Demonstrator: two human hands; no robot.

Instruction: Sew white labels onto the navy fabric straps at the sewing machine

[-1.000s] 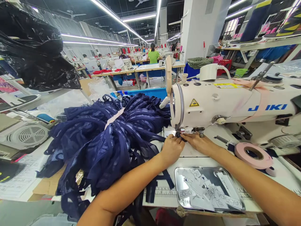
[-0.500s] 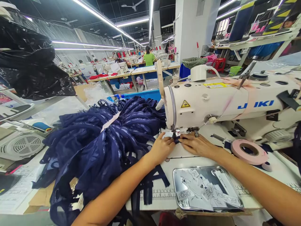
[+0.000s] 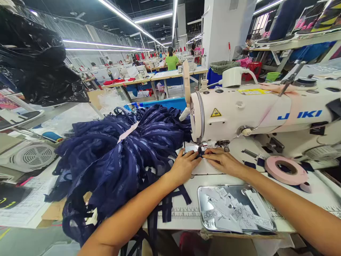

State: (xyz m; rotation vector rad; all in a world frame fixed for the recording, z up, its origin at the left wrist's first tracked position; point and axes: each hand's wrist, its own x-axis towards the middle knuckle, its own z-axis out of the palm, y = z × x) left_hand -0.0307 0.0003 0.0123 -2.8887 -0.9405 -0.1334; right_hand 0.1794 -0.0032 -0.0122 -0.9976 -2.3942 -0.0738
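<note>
A small navy fabric piece (image 3: 201, 153) lies under the needle area of a white JUKI sewing machine (image 3: 223, 115). At its left edge, my left hand (image 3: 183, 164) rests on the machine bed, fingers close together and pressing the cloth. From the other side, my right hand (image 3: 225, 161) holds the piece with its fingertips, thumb tucked below. Part of the cloth is hidden by the fingers and the presser foot. Left of the machine spreads a large tied bundle of navy lace-edged garments (image 3: 106, 153), straps hanging past my left forearm.
A metal tray (image 3: 200, 199) of printed white labels (image 3: 234, 213) sits at the front table edge. Right of it lies a pink tape roll (image 3: 286, 170). A black plastic bag (image 3: 34, 64) hangs upper left. A person in green (image 3: 171, 62) works farther back.
The whole view has shifted slightly, moving the machine right in the picture. My left fingers have straightened a little; both hands stay at the needle with the navy piece.
</note>
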